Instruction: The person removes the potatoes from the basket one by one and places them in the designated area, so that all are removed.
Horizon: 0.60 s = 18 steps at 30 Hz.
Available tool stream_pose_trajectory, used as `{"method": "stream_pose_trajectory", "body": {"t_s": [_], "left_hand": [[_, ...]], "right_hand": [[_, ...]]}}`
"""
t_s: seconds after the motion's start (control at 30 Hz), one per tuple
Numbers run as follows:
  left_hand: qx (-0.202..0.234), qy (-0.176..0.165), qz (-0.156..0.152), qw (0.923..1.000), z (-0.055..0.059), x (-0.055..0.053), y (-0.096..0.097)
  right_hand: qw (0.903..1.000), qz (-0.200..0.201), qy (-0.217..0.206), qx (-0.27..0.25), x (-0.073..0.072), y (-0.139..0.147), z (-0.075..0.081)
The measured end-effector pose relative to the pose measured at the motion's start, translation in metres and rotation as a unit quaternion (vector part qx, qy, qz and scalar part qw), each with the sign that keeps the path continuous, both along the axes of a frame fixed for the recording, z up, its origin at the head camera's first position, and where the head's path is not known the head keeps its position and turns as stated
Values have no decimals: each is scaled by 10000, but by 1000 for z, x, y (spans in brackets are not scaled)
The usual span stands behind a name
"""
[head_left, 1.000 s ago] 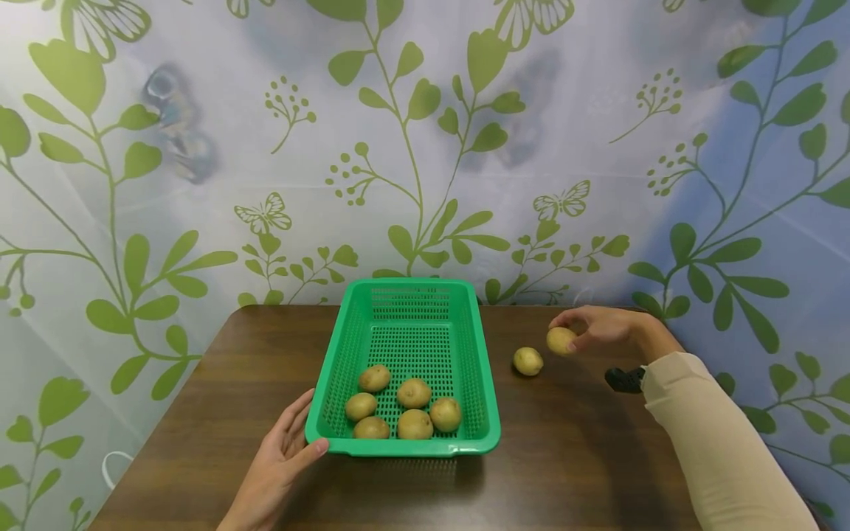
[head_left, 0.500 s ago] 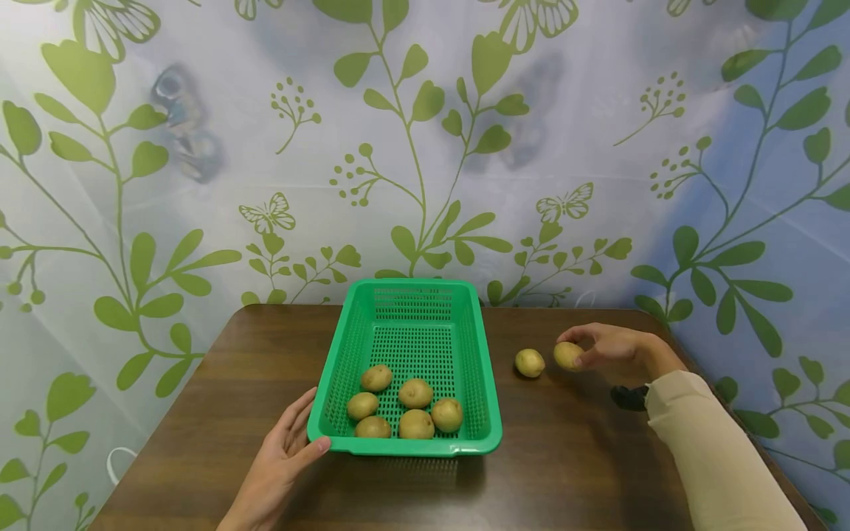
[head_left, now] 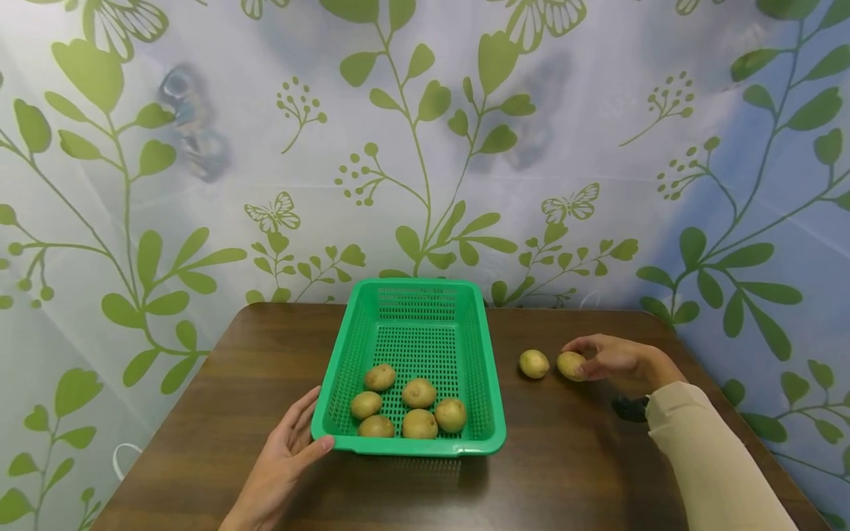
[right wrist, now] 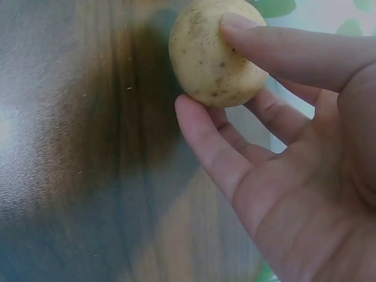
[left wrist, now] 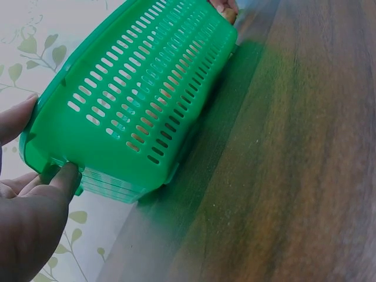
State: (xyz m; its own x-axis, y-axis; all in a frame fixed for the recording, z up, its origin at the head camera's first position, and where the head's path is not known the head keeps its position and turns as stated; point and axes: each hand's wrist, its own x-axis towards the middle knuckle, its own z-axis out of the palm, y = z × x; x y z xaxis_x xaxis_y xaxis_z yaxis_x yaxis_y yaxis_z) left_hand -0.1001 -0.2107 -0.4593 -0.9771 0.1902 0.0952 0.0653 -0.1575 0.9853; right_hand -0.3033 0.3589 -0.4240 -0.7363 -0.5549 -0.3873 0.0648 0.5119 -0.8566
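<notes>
A green plastic basket (head_left: 493,398) with slotted walls stands on the table, several potatoes (head_left: 419,394) gathered at its near end. My left hand (head_left: 282,461) grips its near left corner, thumb over the rim and fingers against the outer side; the left wrist view shows these fingers (left wrist: 67,176) at the corner. Right of the basket, my right hand (head_left: 614,358) holds a potato (right wrist: 214,59) between thumb and fingers, low over the table. Just left of that potato lies a loose potato (head_left: 534,363).
The brown wooden table (head_left: 564,472) runs back to a patterned curtain (head_left: 425,147) with green leaves and butterflies. A black strap-like object (head_left: 629,408) is at the right wrist. A white cord (head_left: 122,457) loops beyond the table's left edge.
My right hand has come down toward the table with its potato, ending to the right of the loose one. My left hand and the basket have stayed in place.
</notes>
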Motion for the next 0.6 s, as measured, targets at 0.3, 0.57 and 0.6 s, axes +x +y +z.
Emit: {"method": "stream_pose_trajectory", "body": {"t_s": [0.3,0.57,0.6], "left_hand": [[-55,-142,142,9998,1,-1,1],[-99,-129,145,9998,2,-3,0],[-110,-118,140,9998,2,-3,0]], "right_hand": [[9990,-356,-168,197,3,-3,0],[9965,-760,-237,273,4,-6,7],[9962,-785,-254,285,5,-6,8]]}}
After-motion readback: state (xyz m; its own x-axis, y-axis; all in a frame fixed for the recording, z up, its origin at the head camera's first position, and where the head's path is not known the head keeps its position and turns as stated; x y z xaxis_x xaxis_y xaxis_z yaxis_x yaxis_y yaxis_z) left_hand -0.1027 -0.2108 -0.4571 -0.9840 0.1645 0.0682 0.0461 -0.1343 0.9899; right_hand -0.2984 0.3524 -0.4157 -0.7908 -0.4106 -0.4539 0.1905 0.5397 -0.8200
